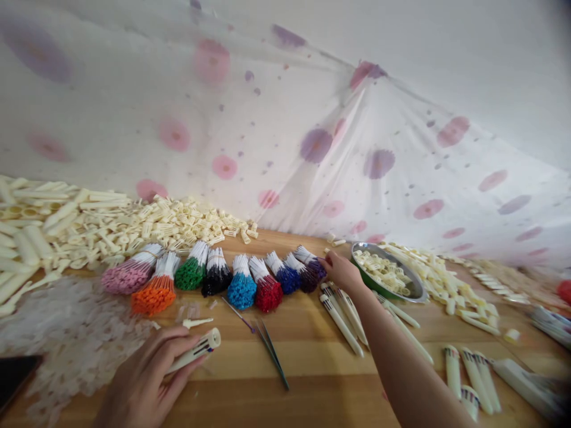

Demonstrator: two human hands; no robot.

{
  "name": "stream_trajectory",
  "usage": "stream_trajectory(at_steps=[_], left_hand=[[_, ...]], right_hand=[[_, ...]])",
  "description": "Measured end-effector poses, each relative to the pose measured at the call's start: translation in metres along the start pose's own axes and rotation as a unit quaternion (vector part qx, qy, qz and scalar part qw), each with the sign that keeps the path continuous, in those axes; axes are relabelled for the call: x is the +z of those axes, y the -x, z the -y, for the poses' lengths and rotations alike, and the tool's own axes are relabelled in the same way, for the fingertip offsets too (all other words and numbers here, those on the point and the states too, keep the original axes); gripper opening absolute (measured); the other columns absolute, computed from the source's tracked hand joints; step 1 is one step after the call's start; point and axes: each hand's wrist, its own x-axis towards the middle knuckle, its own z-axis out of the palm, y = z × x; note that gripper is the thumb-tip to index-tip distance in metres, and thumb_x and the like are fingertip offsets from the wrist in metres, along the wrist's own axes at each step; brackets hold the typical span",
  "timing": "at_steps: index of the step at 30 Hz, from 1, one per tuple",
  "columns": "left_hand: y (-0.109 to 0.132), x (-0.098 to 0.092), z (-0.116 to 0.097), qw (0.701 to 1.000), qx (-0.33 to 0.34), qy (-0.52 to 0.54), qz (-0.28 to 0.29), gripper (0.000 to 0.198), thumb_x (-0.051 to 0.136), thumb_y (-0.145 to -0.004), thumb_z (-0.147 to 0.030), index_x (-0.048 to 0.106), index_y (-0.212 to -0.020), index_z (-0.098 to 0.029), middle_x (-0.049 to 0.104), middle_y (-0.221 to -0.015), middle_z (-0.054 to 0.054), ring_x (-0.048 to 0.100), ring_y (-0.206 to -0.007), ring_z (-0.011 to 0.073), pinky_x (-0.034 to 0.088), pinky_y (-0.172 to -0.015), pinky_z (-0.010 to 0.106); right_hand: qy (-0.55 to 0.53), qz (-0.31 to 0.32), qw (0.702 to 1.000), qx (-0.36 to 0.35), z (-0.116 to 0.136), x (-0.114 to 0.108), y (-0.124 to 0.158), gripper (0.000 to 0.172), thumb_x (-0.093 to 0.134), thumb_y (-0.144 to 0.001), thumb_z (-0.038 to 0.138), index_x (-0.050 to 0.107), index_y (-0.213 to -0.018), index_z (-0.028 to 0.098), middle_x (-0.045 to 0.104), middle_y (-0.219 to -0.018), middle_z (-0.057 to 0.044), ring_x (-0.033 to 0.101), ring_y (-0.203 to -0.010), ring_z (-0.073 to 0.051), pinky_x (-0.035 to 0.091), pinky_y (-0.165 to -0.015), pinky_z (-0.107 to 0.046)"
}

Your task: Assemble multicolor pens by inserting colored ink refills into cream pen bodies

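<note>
My left hand [151, 371] is wrapped around a cream multicolour pen barrel [196, 352], tilted with its slotted open end up and to the right. Dark and coloured slides show in the slots. At the right end of a row of ink refill bundles, my right hand [342, 272] has its fingertips drawn together against the dark purple refill bundle [312, 264]. Whatever is between those fingertips is hidden. Beside it in the row are blue refills [285, 276], red refills [267, 291] and light blue refills [241, 288]. A pair of tweezers [273, 355] lies between the hands.
Cream pen parts [178, 223] are heaped along the back left, with translucent pieces [84, 333] before them. A metal-rimmed bowl [419, 291] of small cream parts stands right of my right hand. Pen barrels [341, 324] lie beneath the right wrist; several more pens [475, 374] lie at right.
</note>
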Motion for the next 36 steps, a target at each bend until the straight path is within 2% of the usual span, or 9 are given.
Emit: stream_trajectory(at_steps=[7, 12, 15, 17, 21, 24, 27, 31, 36], left_hand=[[-0.005, -0.001, -0.002, 1.0, 0.003, 0.005, -0.012, 0.022, 0.045, -0.091, -0.038, 0.06, -0.088, -0.022, 0.071, -0.074, 0.001, 0.071, -0.067, 0.0151, 0.057, -0.062, 0.022], [-0.001, -0.002, -0.002, 0.999, -0.009, 0.029, 0.026, 0.019, 0.048, -0.09, -0.036, 0.06, -0.097, -0.023, 0.075, -0.082, 0.001, 0.072, -0.074, 0.0159, 0.057, -0.067, 0.023], [-0.002, -0.003, -0.005, 0.999, -0.009, 0.038, 0.023, 0.017, 0.048, -0.09, -0.034, 0.06, -0.095, -0.023, 0.076, -0.08, 0.001, 0.073, -0.073, 0.0162, 0.058, -0.066, 0.023], [-0.003, -0.004, -0.006, 0.999, -0.007, 0.034, 0.014, 0.017, 0.047, -0.09, -0.032, 0.06, -0.091, -0.022, 0.075, -0.076, 0.002, 0.072, -0.069, 0.0161, 0.058, -0.063, 0.023], [-0.002, -0.005, -0.008, 1.0, -0.002, 0.024, 0.02, 0.015, 0.044, -0.091, -0.026, 0.058, -0.088, -0.021, 0.072, -0.076, 0.003, 0.071, -0.066, 0.0157, 0.057, -0.06, 0.024], [0.002, -0.005, -0.008, 0.999, -0.007, 0.032, 0.038, 0.011, 0.045, -0.09, -0.023, 0.057, -0.091, -0.021, 0.068, -0.08, 0.004, 0.069, -0.072, 0.0161, 0.056, -0.064, 0.026], [0.006, -0.004, -0.011, 0.997, -0.013, 0.056, 0.053, 0.012, 0.048, -0.088, -0.021, 0.056, -0.096, -0.02, 0.066, -0.087, 0.005, 0.067, -0.079, 0.0172, 0.055, -0.069, 0.027], [0.005, -0.007, -0.014, 0.996, -0.014, 0.078, 0.047, 0.011, 0.046, -0.09, -0.023, 0.056, -0.094, -0.021, 0.067, -0.084, 0.004, 0.067, -0.077, 0.016, 0.054, -0.07, 0.025], [0.002, -0.01, -0.015, 0.994, -0.012, 0.083, 0.071, 0.014, 0.047, -0.09, -0.026, 0.057, -0.1, -0.022, 0.07, -0.087, 0.003, 0.068, -0.08, 0.0161, 0.054, -0.071, 0.024]], right_hand=[[-0.023, 0.042, 0.998, -0.033, 0.015, -0.002, 0.006, 0.027, 0.053, -0.09, 0.031, 0.055, -0.112, 0.016, 0.058, -0.111, -0.007, 0.06, -0.093, -0.019, 0.05, -0.078, -0.04], [-0.103, 0.069, 0.992, -0.039, 0.005, -0.001, 0.006, 0.025, 0.053, -0.09, 0.032, 0.056, -0.108, 0.015, 0.06, -0.104, -0.006, 0.061, -0.086, -0.017, 0.051, -0.074, -0.037], [-0.181, 0.091, 0.978, -0.045, -0.005, 0.001, 0.008, 0.019, 0.052, -0.091, 0.03, 0.059, -0.088, 0.012, 0.065, -0.085, -0.003, 0.063, -0.073, -0.014, 0.052, -0.067, -0.031], [-0.238, 0.098, 0.965, -0.048, -0.012, 0.0, 0.013, 0.024, 0.048, -0.09, 0.028, 0.056, -0.072, 0.014, 0.067, -0.075, -0.003, 0.064, -0.069, -0.014, 0.052, -0.063, -0.028], [-0.313, 0.086, 0.945, -0.042, -0.021, -0.012, 0.035, 0.03, 0.049, -0.085, 0.036, 0.045, -0.06, 0.019, 0.069, -0.075, -0.008, 0.066, -0.066, -0.017, 0.053, -0.055, -0.028], [-0.332, 0.072, 0.939, -0.056, -0.013, -0.028, 0.071, 0.031, 0.048, -0.083, 0.045, 0.048, -0.064, 0.02, 0.068, -0.073, -0.007, 0.062, -0.058, -0.016, 0.049, -0.046, -0.026], [-0.279, 0.039, 0.944, -0.169, 0.014, -0.039, 0.115, 0.031, 0.049, -0.085, 0.044, 0.053, -0.066, 0.02, 0.057, -0.051, 0.002, 0.049, -0.042, -0.011, 0.039, -0.04, -0.022], [-0.215, -0.013, 0.905, -0.366, 0.058, -0.038, 0.154, 0.026, 0.048, -0.091, 0.033, 0.053, -0.068, 0.02, 0.057, -0.055, 0.002, 0.052, -0.049, -0.011, 0.038, -0.047, -0.021], [-0.201, -0.025, 0.877, -0.435, 0.07, -0.033, 0.159, 0.024, 0.043, -0.094, 0.027, 0.051, -0.072, 0.02, 0.055, -0.059, 0.001, 0.052, -0.052, -0.011, 0.036, -0.05, -0.021]])
